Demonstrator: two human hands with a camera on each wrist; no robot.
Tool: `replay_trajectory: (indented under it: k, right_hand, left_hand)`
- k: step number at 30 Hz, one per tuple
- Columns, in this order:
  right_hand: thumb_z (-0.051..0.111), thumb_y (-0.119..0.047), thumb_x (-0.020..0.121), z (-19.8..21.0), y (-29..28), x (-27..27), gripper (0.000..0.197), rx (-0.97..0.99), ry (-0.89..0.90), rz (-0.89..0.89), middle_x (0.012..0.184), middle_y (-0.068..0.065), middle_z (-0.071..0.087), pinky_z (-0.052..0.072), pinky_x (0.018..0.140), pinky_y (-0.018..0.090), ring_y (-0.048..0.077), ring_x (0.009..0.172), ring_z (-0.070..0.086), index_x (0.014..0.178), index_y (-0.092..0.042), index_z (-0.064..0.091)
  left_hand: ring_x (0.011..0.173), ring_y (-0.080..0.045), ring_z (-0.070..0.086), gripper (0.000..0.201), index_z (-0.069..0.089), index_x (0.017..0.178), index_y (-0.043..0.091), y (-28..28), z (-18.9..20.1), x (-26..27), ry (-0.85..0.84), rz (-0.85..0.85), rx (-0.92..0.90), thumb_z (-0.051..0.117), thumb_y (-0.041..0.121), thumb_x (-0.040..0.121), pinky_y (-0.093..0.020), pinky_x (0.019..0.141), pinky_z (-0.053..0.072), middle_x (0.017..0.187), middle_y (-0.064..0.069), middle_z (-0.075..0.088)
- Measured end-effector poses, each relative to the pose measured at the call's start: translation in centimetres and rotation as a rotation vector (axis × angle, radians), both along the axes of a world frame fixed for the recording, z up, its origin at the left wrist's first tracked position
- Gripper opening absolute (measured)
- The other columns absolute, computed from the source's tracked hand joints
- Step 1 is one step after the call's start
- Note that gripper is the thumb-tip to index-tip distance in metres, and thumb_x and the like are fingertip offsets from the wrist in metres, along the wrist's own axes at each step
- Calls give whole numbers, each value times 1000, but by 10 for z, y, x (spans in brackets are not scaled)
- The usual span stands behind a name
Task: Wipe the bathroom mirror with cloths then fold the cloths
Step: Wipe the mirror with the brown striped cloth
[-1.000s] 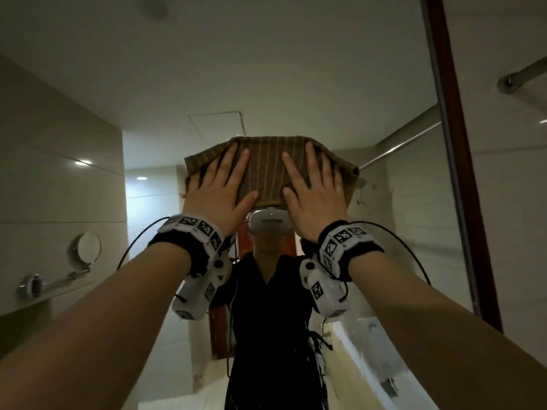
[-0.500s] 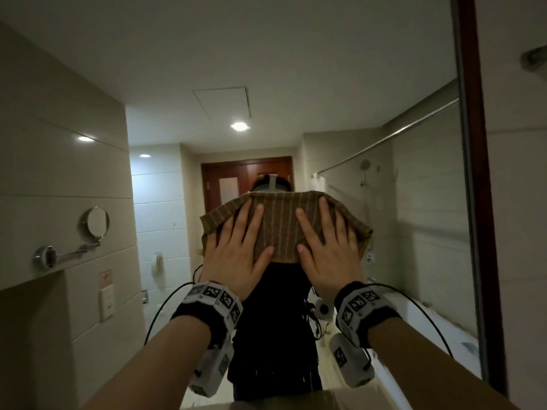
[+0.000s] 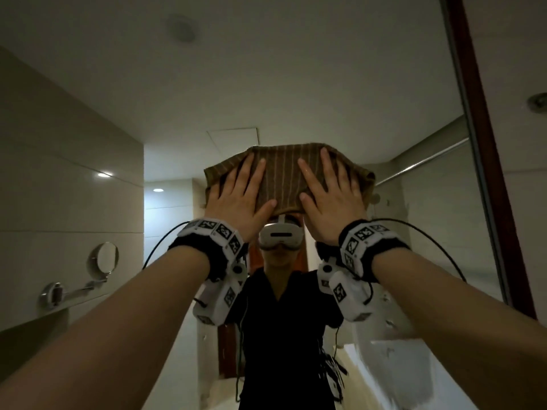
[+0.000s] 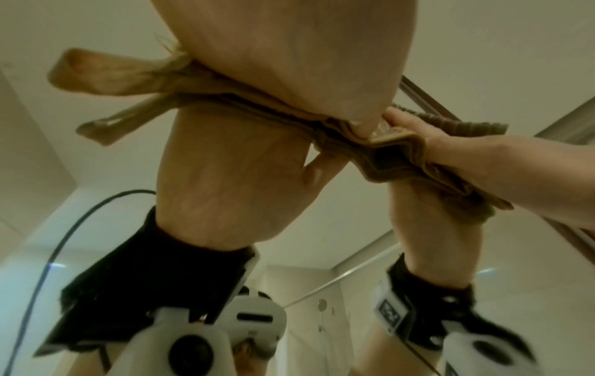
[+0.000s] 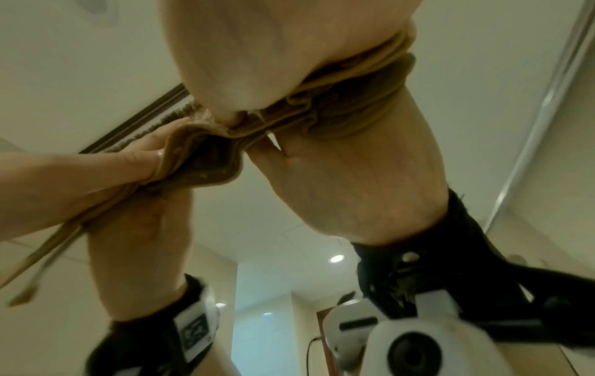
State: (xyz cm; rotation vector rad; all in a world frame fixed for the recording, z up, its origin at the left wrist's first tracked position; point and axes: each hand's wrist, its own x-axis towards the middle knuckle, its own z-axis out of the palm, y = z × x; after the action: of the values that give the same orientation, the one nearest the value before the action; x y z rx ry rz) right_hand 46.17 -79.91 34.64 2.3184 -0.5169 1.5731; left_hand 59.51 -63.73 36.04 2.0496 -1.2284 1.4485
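Both hands, left hand (image 3: 236, 196) and right hand (image 3: 331, 199), lay flat with fingers straight, side by side, pinning the brown striped cloth (image 3: 282, 179) high on the mirror (image 3: 429, 202), likely spreading pressure for wiping.

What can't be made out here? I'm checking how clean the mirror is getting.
- Glass under the cloth: hidden by it and by the left hand and right hand, head view.
- Fingers: cut off by the top edge in both wrist views.
- Streaks on the mirror: too dim to tell.
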Motion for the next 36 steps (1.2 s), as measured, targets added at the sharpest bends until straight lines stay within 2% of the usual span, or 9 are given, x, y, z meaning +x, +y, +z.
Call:
replay_trajectory:
  k: [3,8,13,16,19,25,29,36]
  right_hand:
    - [21,-52,99,26,9,7,62,11,7,-11,159,-1,-25,-1,117,49,30,147,-7,149,-44,-16]
    - [22,-51,99,39,48,39,63,7,-11,19,159,1,-23,-1,117,49,31,147,-5,150,-42,-12]
    - [25,-50,98,35,105,87,64,-80,44,85,160,3,-21,2,116,49,31,147,-3,151,-40,-9]
    - [25,-49,99,25,135,108,63,-136,97,116,160,3,-22,1,117,48,29,147,-5,152,-39,-9]
    - [24,-48,100,21,146,117,63,-138,131,142,159,1,-24,4,117,47,26,148,-6,151,-39,-11]
    - [26,-49,99,24,133,110,63,-183,148,171,159,-2,-22,9,116,47,24,148,-2,151,-41,-8]
    - [26,-49,99,27,105,90,62,-157,88,164,160,-3,-20,12,116,48,24,148,1,152,-41,-6]
    - [26,-50,98,36,11,14,61,-77,-41,106,161,-5,-16,11,116,46,25,148,5,151,-45,-4]
  left_hand:
    - [145,-18,4,74,-19,147,38,5,25,8,-17,20,-1,21,65,91,-49,114,12,157,13,-19]
    - [146,-18,2,75,-17,148,40,36,35,34,16,41,-55,16,68,86,-48,114,9,158,13,-16]
    - [146,-22,1,74,-17,148,39,97,21,80,101,115,-114,24,64,92,-48,116,8,158,12,-17]
    - [147,-21,1,78,-18,148,38,132,2,108,122,150,-126,13,74,85,-49,117,8,158,11,-17]
    - [147,-21,0,81,-19,148,37,147,-11,118,128,171,-119,3,73,78,-48,116,8,158,9,-17]
    - [147,-20,-4,85,-18,149,33,136,-9,108,166,177,-150,3,73,77,-51,115,8,158,6,-19]
    - [147,-20,-5,86,-17,149,33,112,7,86,134,166,-111,2,73,76,-51,116,8,158,7,-20]
    - [146,-23,2,83,-11,151,33,8,33,12,5,86,-95,8,71,79,-50,114,12,160,6,-12]
